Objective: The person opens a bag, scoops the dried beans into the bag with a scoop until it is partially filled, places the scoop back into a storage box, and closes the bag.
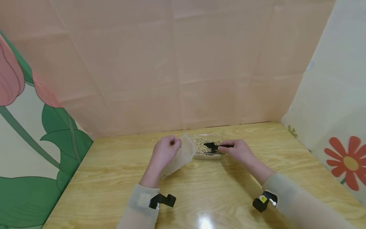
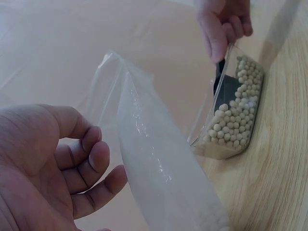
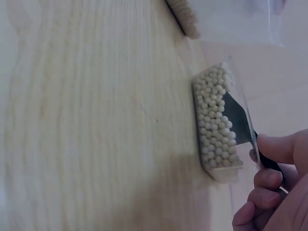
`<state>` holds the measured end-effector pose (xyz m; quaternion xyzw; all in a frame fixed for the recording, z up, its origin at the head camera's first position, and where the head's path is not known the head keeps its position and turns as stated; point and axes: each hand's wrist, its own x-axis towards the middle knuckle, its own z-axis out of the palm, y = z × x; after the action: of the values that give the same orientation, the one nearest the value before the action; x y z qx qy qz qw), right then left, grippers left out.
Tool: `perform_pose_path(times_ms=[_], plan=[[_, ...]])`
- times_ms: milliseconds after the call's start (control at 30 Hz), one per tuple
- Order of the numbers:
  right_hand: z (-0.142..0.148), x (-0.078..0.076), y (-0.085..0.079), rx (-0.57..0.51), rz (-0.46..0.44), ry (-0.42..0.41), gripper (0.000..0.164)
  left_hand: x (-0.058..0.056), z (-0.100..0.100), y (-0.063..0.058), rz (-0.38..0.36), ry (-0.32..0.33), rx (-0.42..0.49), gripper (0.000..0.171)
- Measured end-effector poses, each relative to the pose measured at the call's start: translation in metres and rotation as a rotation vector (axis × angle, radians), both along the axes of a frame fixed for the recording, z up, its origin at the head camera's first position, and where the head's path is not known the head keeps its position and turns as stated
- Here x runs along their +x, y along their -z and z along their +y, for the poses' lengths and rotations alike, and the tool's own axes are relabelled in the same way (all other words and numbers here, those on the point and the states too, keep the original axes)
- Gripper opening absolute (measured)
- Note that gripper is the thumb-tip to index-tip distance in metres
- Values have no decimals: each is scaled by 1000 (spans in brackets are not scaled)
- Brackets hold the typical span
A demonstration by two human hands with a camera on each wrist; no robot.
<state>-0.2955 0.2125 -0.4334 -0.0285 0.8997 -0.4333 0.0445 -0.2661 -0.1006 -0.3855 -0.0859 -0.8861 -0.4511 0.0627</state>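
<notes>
My left hand (image 1: 166, 149) pinches the rim of a clear plastic bag (image 2: 149, 154), its fingers curled at the film. The bag stands tilted, with some pale balls visible low inside it. Beside it on the table is a clear plastic box (image 1: 208, 156) full of small round cream-coloured balls (image 3: 214, 115). My right hand (image 1: 237, 149) grips the handle of a small black shovel (image 1: 211, 146) over the box's right side. The blade lies among the balls, its tip partly covered by them in the right wrist view (image 3: 236, 115).
The wooden table (image 1: 114, 190) reaches back to a wall hung with a pink sheet (image 1: 177, 79). Painted flowers (image 1: 350, 162) mark the right wall, and green leaves (image 1: 65, 136) the left one. Dark cameras (image 1: 162, 200) are strapped at both wrists.
</notes>
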Motion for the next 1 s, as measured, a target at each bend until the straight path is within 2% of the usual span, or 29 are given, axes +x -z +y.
perform_pose_path(times_ms=[133,400,733,1000], plan=[[-2,1,4,-83,-60,38,51,0,1,0,-12,0,7,31],[-2,2,5,-133,-64,21,53,0,0,-2,-25,-16,2,29],[-1,8,8,-240,-141,57,61,0,-1,0,-31,-21,-7,27],[-4,9,13,-303,-123,100,56,1,-1,-1,-36,-19,6,28]])
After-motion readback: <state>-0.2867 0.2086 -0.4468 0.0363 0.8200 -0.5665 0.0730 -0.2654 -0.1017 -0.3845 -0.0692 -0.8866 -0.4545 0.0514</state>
